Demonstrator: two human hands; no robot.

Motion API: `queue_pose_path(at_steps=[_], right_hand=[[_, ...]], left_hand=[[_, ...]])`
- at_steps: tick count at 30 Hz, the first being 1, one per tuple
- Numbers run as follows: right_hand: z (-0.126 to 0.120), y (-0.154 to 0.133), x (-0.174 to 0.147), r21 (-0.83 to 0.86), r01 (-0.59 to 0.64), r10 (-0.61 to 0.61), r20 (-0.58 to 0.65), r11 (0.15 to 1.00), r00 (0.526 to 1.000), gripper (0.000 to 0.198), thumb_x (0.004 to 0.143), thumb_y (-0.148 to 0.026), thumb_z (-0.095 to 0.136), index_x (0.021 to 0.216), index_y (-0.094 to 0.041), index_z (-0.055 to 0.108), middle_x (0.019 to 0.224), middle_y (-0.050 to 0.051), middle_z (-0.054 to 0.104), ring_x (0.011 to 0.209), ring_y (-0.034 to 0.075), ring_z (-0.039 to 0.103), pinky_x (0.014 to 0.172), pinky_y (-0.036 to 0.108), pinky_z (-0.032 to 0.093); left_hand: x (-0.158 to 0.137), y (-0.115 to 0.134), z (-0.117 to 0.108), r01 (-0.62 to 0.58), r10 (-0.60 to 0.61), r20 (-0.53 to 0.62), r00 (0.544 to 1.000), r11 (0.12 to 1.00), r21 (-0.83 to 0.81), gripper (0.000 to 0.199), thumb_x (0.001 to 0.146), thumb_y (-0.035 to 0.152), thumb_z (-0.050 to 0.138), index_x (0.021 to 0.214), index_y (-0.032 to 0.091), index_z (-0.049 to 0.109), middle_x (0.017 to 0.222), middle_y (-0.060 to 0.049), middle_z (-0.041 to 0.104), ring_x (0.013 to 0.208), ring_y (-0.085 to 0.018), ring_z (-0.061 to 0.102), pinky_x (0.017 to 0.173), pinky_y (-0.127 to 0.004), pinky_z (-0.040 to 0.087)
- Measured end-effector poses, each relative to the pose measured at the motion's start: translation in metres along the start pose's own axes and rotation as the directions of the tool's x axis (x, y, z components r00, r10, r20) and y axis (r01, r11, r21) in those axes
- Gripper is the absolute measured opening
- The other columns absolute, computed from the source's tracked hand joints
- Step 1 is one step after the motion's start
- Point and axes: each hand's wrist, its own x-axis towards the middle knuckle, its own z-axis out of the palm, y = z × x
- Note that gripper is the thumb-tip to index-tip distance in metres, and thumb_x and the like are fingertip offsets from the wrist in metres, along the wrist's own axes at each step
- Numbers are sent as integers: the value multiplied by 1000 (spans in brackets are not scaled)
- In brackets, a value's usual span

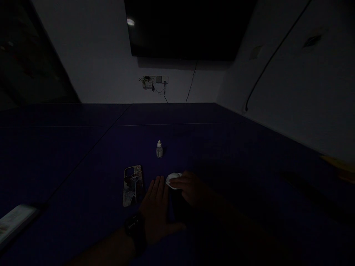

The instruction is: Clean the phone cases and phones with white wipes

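- So the white pad (173,175) is right under the right hand's (191,189) fingers, just past the left hand's (155,210) fingertips and a touch to their right.
- Right hand: fingers laid over the pad's top. Thumb's lost in the gloom, so can't tell if it's pinching the pad or only pressing on it.
- Left hand: holding nothing, palm down, fingers side by side, thumb stuck out toward the right hand. Dark watch (134,222) on that wrist.
- The pad looks soft and roundish, kinda crumpled at the edge, maybe cloth or tissue.
- Just left of the left fingers there's a phone case (133,186), rounded rectangle, printed picture, big camera cutout at the far end.
- Straight out beyond both hands, a little dropper bottle (159,150) stands upright: clear-looking body, pale label, white cap and bulb.
- Everything's on a smooth, dark purple-blue table (91,177) with thin seam lines.
- Well off to the left hand's left, a pale boxy thing (18,221) with squared edges.
- Below the pad, between the hands, it's too dark to read.
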Motion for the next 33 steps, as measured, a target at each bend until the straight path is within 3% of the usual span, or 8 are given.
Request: queue_pose_path(at_steps=[3, 6, 10, 13, 19, 22, 27, 33], right_hand=[[-5, 3, -4, -6, -17, 17, -3, 1000, 1000, 47, 83, -4, 45, 118, -18, 72, 124, 9, 73, 108, 22, 64, 95, 40, 44], [-5, 5, -5, -26, -86, 85, -42, 996, 995, 51, 80, -3, 45, 124, -14, 69, 129, 11, 70, 108, 22, 64, 96, 40, 43], [2, 4, -1, -4, -35, 35, -48, 999, 998, 51, 83, -5, 46, 127, -19, 68, 134, 8, 67, 104, 22, 63, 91, 38, 45], [2, 7, -2, 16, 5, -5, -33, 1000, 999, 45, 84, -6, 47, 119, -21, 73, 126, 6, 72, 102, 23, 62, 88, 38, 44], [2, 10, -4, -40, -65, 61, -94, 997, 994, 50, 84, -3, 45, 125, -18, 69, 131, 10, 69, 103, 23, 61, 92, 39, 43], [4, 4, -1, -20, -29, 28, -70, 999, 997, 50, 85, -5, 48, 128, -21, 68, 134, 7, 67, 102, 23, 61, 89, 38, 43], [1, 6, -5, 21, -28, 28, -25, 999, 999, 44, 84, -5, 47, 116, -21, 74, 122, 6, 74, 101, 23, 62, 89, 39, 43], [5, 5, -2, 8, -85, 86, -47, 996, 995, 54, 84, -6, 44, 130, -21, 67, 135, 8, 66, 104, 23, 61, 91, 40, 43]], left_hand=[[0, 0, 0, 3, -3, -4, 1000, 1000, 7, 123, 75, 93, 40, 157, 4, 22, 159, -29, 29, 147, -45, 31, 117, -60, 30], [0, 1, 0, 9, -9, 5, 1000, 1000, 14, 125, 74, 94, 39, 156, 0, 24, 159, -31, 29, 146, -46, 32, 116, -60, 32], [1, 1, -1, 3, -3, 3, 1000, 1000, 16, 125, 74, 94, 39, 156, 1, 23, 158, -29, 31, 146, -45, 33, 115, -60, 33], [1, 1, -2, 9, -9, 12, 1000, 1000, 24, 124, 75, 94, 38, 156, 2, 25, 158, -30, 32, 146, -45, 33, 115, -61, 33], [2, 2, -7, 11, -11, 32, 999, 1000, 19, 124, 74, 94, 38, 154, 1, 28, 157, -32, 32, 145, -46, 34, 115, -61, 33], [2, 3, -8, 10, -11, 34, 999, 1000, 8, 123, 74, 94, 40, 156, 3, 25, 158, -30, 31, 146, -46, 32, 114, -61, 34], [0, 1, -3, 18, -18, 21, 1000, 1000, -10, 125, 73, 94, 41, 158, 4, 20, 160, -29, 28, 148, -45, 29, 116, -61, 31], [1, 2, -4, 17, -17, 38, 999, 1000, -8, 124, 75, 94, 40, 157, 2, 22, 160, -31, 26, 147, -46, 29, 116, -62, 30]])
